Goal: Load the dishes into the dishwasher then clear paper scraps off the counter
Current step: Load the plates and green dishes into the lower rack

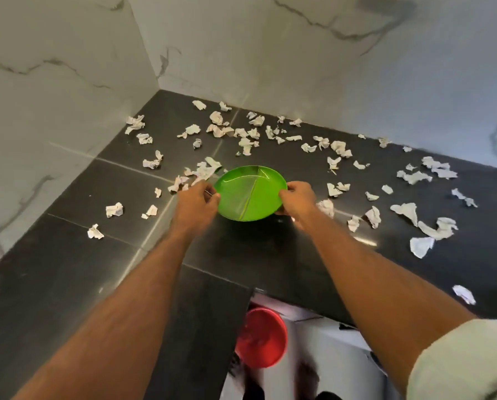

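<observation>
Both hands — left (196, 202) and right (296, 199) — grip with curled fingers the opposite rims of the plate (250, 193), probably light, stiff, slippery plastic.

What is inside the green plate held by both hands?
The green plate looks empty: only its raised dividers and glare show. The left hand and right hand cover its side rims; the counter beneath is hidden.

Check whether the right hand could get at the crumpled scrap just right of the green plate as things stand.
Probably not yet: the right hand grips the green plate, as does the left hand. The scrap lies unobstructed on the counter beside the wrist, so releasing would free it.
</observation>
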### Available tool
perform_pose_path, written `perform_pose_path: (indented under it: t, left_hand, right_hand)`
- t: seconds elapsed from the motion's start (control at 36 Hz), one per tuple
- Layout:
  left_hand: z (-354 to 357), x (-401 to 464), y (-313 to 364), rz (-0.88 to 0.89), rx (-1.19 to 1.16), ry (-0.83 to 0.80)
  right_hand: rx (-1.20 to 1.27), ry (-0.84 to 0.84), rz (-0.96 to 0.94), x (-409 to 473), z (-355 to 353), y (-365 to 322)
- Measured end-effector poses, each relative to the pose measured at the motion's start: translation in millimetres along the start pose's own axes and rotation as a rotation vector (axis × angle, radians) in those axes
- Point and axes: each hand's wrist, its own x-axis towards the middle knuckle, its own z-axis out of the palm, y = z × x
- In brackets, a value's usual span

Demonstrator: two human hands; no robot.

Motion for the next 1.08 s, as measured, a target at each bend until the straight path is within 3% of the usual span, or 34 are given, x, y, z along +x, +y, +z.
perform_pose_path:
  t: [0.17, 0.42, 0.56, 0.83, 0.94, 1.08]
  left_hand:
    - [35.0, -53.6, 30.9, 0.065, 0.02, -0.056]
    - [122.7, -173.0, 104.0, 0.167, 0.026, -0.093]
    - [209.0, -276.2, 140.8, 0.184, 0.062, -0.238]
    - [387.5, -473.1, 232.0, 0.329, 0.08, -0.705]
    - [423.2, -534.7, 271.5, 0.343, 0.118, -0.859]
    - [477.9, -563.3, 272.6, 0.347, 0.029, -1.004]
  right_hand:
    - [-0.346, 0.13, -0.245, -57.7, -78.6, 50.4]
    - [-0.245, 0.279, -0.258, -147.9, -221.1, 172.7]
    - [-0.25, 0.377, -0.248, -231.6, -328.2, 264.2]
    - [-0.276, 0.664, 0.084, -395.9, -534.6, 432.0]
    - [-0.223, 0.763, 0.231, -434.8, -567.4, 479.3]
    - [-0.077, 0.822, 0.414, -460.8, -584.9, 518.6]
